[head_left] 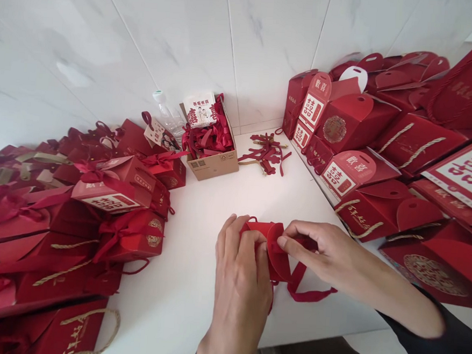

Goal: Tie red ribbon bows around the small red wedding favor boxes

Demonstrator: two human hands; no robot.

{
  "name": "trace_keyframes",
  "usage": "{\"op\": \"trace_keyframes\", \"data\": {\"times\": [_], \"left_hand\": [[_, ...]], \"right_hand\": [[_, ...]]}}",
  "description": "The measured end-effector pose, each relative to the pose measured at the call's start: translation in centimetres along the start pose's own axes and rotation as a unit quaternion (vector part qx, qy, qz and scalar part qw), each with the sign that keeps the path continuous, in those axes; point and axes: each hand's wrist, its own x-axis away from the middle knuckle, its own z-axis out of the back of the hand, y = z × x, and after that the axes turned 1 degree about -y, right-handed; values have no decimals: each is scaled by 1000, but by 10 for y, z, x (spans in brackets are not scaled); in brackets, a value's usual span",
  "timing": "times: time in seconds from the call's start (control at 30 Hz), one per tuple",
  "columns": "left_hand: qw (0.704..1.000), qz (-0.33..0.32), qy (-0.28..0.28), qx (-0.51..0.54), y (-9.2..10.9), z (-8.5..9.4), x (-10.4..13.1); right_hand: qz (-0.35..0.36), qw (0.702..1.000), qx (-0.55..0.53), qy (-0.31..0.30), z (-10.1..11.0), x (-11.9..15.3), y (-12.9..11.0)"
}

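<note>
A small red gift box [277, 263] sits on the white table between my two hands. My left hand [241, 269] wraps over its left side, fingers curled on the top, and holds it steady. At the box's rounded top flap, my right hand [306, 246] pinches a dark red ribbon [310, 296] between thumb and forefinger. The ribbon's loose end trails down to the right across the table. Part of the box is hidden under my left fingers.
Finished-looking red boxes with bows [114, 190] crowd the left side. More red gift boxes [361, 121] are stacked along the right. Behind my hands stands a cardboard box [214, 166] of red ribbons, a clear plastic bottle [166, 110] beside it. Small red tags [267, 155] lie near the wall.
</note>
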Motion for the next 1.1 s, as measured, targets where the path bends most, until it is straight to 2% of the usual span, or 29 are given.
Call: {"op": "trace_keyframes", "data": {"times": [0.1,0.13,0.2,0.3,0.43,0.6,0.73,1.0,1.1], "left_hand": [[998,17,-5,60,1,3,0],[997,20,0,79,1,4,1],[995,19,14,100,1,6,2],[996,27,42,74,-1,8,7],[996,75,27,42,-7,9,18],[975,141,26,171,-12,12,23],[957,173,24,233,-11,12,25],[953,177,5,247,-7,15,30],[943,207,16,261,-9,19,27]], "right_hand": [[75,993,40,88,-5,3,-6],[108,988,52,97,-7,3,-9],[145,985,54,70,-10,2,-14],[126,992,18,29,-15,-1,-18],[103,994,-6,26,-18,-5,-17],[100,994,8,36,-22,-6,-17],[116,993,10,36,-27,-9,-21],[99,995,-6,9,-33,-13,-27],[115,993,1,11,-34,-14,-27]]}}
